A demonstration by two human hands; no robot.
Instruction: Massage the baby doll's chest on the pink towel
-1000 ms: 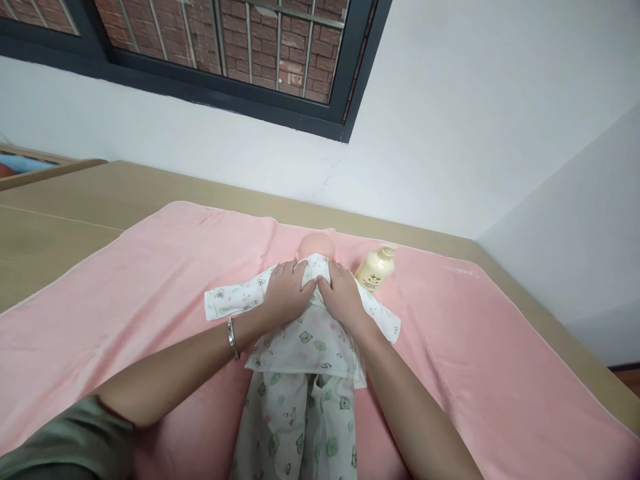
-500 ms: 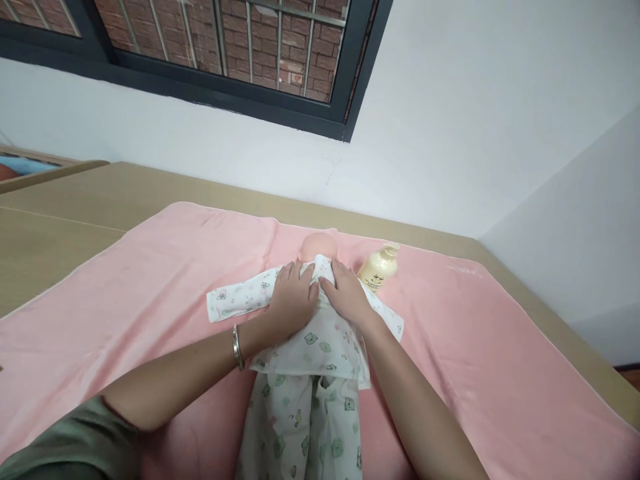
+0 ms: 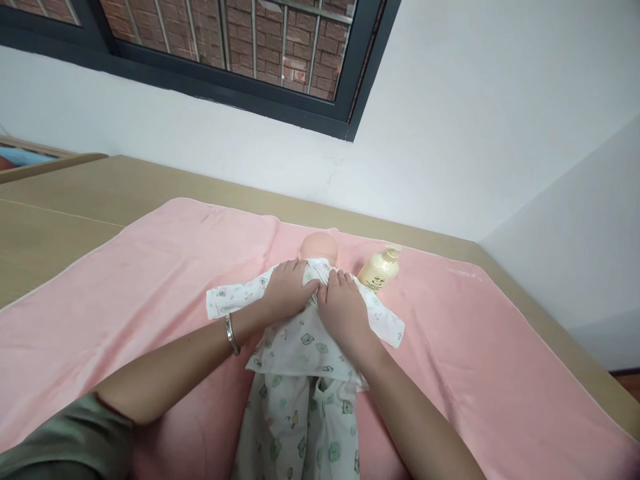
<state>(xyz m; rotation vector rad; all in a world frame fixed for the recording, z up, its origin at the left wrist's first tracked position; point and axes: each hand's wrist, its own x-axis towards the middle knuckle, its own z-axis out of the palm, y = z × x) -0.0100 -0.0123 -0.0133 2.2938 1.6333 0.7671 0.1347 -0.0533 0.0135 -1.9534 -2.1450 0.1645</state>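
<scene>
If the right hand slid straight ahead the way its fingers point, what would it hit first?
The right hand lies on the doll's printed shirt, fingers aimed up toward the doll's head. It would probably meet the head first; the bottle sits off to the right of that line.

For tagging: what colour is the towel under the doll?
Pink towel, clearest in the head view.

A home room, likely a bedroom or nursery: a pink blanket [image 3: 150, 267] covers a wooden surface [image 3: 60, 207] against plain white walls [image 3: 475, 120]. At 12 o'clock a dark-framed barred window [image 3: 240, 60] faces brick; a lotion bottle [image 3: 379, 269] stands at 1 o'clock.
</scene>
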